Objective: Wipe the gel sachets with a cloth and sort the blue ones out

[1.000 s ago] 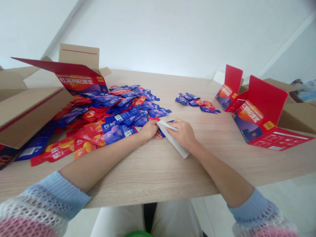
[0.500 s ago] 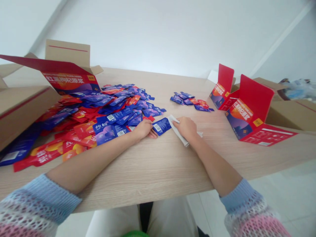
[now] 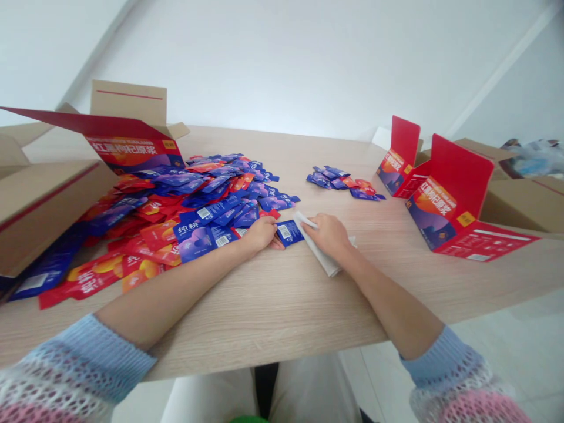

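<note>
A blue sachet with a white barcode label lies between my two hands, just above the wooden table. My left hand pinches its left end. My right hand is closed on a folded white cloth, which covers the sachet's right end. Left of my left hand spreads a big heap of blue and red sachets, the nearest ones close to my fingers. Farther back, beyond my right hand, lies a small pile of blue and red sachets.
Open cartons stand on both sides: a red printed carton and a brown carton flap at left, a small red box and a larger red box at right. Clear plastic bags show at far right.
My right hand has slid the cloth left over the sachet, covering more of it. My left hand still holds its left end. The whole view has shifted slightly.
</note>
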Motion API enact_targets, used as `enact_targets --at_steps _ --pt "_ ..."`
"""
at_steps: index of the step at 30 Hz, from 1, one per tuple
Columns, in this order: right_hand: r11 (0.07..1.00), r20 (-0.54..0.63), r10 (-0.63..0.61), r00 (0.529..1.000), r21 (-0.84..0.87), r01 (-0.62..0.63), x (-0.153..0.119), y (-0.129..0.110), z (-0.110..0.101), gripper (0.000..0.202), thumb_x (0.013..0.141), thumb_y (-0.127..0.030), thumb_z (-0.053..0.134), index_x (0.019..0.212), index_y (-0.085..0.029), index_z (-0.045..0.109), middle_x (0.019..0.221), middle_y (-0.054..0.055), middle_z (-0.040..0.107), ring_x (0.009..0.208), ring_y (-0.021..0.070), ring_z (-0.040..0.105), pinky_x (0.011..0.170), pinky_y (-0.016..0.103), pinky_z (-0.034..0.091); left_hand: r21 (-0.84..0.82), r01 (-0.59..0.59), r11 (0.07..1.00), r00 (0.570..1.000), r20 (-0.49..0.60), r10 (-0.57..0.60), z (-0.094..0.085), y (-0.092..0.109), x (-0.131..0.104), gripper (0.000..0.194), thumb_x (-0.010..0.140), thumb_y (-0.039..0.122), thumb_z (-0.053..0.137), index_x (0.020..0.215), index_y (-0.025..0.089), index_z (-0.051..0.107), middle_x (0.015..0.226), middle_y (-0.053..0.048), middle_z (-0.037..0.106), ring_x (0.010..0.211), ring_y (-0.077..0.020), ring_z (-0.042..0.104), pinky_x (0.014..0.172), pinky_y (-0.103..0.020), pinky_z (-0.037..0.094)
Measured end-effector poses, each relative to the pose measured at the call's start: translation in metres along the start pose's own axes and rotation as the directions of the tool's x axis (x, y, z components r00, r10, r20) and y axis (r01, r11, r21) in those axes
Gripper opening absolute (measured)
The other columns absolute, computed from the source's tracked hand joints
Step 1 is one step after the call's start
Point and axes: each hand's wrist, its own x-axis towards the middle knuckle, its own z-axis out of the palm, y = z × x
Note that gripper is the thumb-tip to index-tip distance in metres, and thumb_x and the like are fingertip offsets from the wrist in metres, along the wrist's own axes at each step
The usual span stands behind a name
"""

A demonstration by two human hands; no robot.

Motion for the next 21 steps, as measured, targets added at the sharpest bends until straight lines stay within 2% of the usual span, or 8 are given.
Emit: enact_targets --at_steps 2,6,9,13,17,19,21 --pt "0.993 0.005 -0.113 0.994 0.031 0.113 -0.003 -0.012 0.006 0.038 0.093 -0.049 0.044 0.109 -0.029 0.072 0.096 0.007 0.067 0.087 0.0201 0.063 0.07 0.026 0.041 0.003 0.014 1.0 1.0 0.008 -0.014 -0.001 0.003 0.0 0.021 0.087 0.01 0.043 0.071 0.016 0.055 0.05 -0.003 0.063 0.046 -0.0142 0.063 0.046 -0.02 0.05" --pt "0.945 -0.001 -0.295 0.955 0.145 0.292 -0.004 -0.022 0.01 0.034 0.093 -0.047 0.047 0.113 -0.03 0.07 0.099 0.004 0.062 0.086 0.0164 0.061 0.073 0.025 0.04 -0.038 0.035 0.999 0.995 0.091 -0.031 -0.004 0.007 0.0 0.022 0.085 0.008 0.041 0.075 0.013 0.06 0.055 -0.006 0.066 0.048 -0.0148 0.064 0.049 -0.021 0.052" --pt "0.889 0.012 -0.411 0.912 0.226 0.397 -0.001 -0.019 0.01 0.031 0.093 -0.044 0.049 0.11 -0.028 0.07 0.098 0.003 0.06 0.086 0.0153 0.059 0.076 0.024 0.04 -0.059 0.037 0.998 0.995 0.097 -0.031 -0.004 0.008 -0.001 0.023 0.083 0.005 0.04 0.076 0.012 0.061 0.058 -0.007 0.067 0.049 -0.0147 0.064 0.049 -0.021 0.052" --pt "0.818 0.092 -0.525 0.846 0.327 0.473 0.003 -0.006 0.008 0.027 0.092 -0.04 0.055 0.106 -0.025 0.072 0.099 0.004 0.062 0.088 0.0149 0.058 0.079 0.025 0.04 -0.04 0.063 0.997 0.995 0.073 -0.06 -0.003 0.009 -0.002 0.022 0.086 0.006 0.039 0.076 0.013 0.057 0.057 -0.006 0.066 0.047 -0.0145 0.064 0.048 -0.021 0.052" --pt "0.81 0.188 -0.552 0.812 0.351 0.47 0.005 0.008 -0.001 0.026 0.089 -0.041 0.059 0.103 -0.025 0.074 0.102 0.004 0.065 0.089 0.0157 0.059 0.078 0.024 0.04 -0.009 0.053 0.999 0.996 0.07 -0.053 -0.003 0.007 0.0 0.018 0.088 0.007 0.042 0.076 0.015 0.053 0.057 -0.004 0.065 0.048 -0.0142 0.064 0.046 -0.019 0.049" --pt "0.852 0.232 -0.505 0.831 0.29 0.436 0.006 0.012 -0.006 0.027 0.089 -0.042 0.058 0.105 -0.027 0.074 0.099 0.004 0.067 0.089 0.0167 0.06 0.077 0.024 0.04 0.042 0.033 0.999 0.998 0.058 -0.035 -0.004 0.004 0.003 0.021 0.089 0.008 0.04 0.074 0.014 0.054 0.053 -0.003 0.063 0.045 -0.0124 0.061 0.043 -0.017 0.045" --pt "0.917 0.254 -0.393 0.884 0.171 0.359 0.008 0.018 -0.012 0.027 0.088 -0.044 0.058 0.106 -0.03 0.074 0.099 0.004 0.069 0.089 0.0184 0.062 0.074 0.024 0.04 0.11 0.01 0.994 0.999 0.031 -0.013 -0.006 0.002 0.006 0.025 0.089 0.01 0.039 0.071 0.013 0.056 0.05 -0.003 0.062 0.037 -0.0093 0.054 0.037 -0.015 0.036"
